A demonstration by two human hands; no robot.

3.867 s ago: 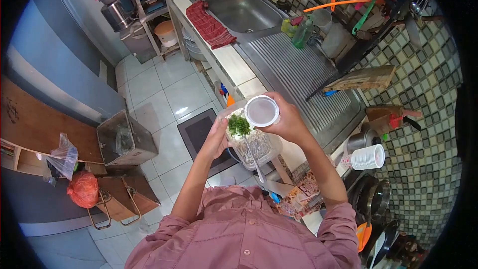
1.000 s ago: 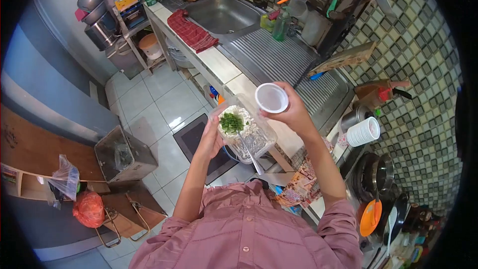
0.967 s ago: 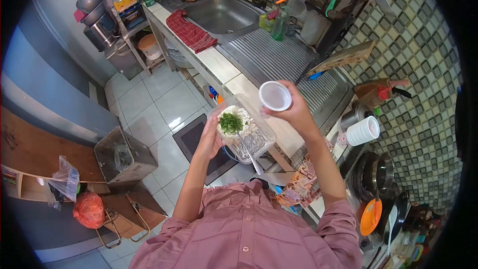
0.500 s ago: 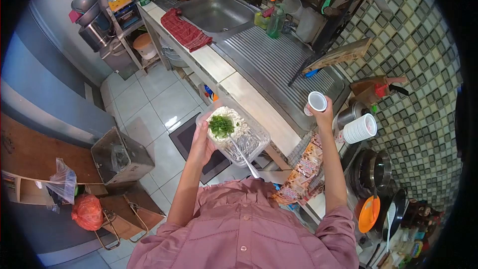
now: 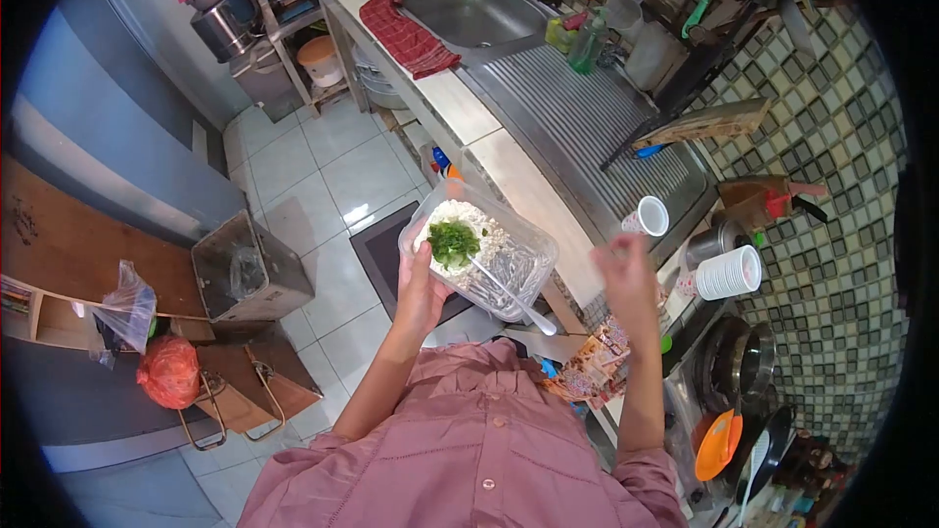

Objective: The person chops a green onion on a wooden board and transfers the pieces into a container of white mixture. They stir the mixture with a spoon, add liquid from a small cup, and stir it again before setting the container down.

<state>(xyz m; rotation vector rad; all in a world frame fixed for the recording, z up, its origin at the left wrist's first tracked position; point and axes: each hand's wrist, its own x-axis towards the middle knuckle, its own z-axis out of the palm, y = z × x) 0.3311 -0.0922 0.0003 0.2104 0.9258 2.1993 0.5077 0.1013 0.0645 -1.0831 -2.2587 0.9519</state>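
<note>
My left hand point(image 5: 419, 298) is closed around the near-left side of a clear plastic container point(image 5: 540, 252), held above the floor in front of me. Inside lie a white crumbly mixture point(image 5: 466, 213) and a heap of chopped green leaves point(image 5: 453, 245). A metal spoon point(image 5: 515, 301) rests in it, its handle over the near rim. My right hand point(image 5: 629, 282), smeared by motion, is apart from the container; its fingers cannot be made out. Just beyond it, a white paper cup point(image 5: 647, 216) stands upright at the drainboard's near end. A stack of similar cups point(image 5: 729, 272) lies on its side farther right.
The counter edge point(image 5: 528, 186) runs past the ribbed drainboard point(image 5: 577, 117) to the sink point(image 5: 479, 10). A red cloth point(image 5: 411, 37) hangs over the counter edge. Pans and an orange spatula point(image 5: 719, 445) are at right. A bin point(image 5: 249, 274) stands on the floor at left.
My right hand has let go of the paper cup, which now stands on the drainboard, and has drawn back toward me. The left hand still holds the container.
</note>
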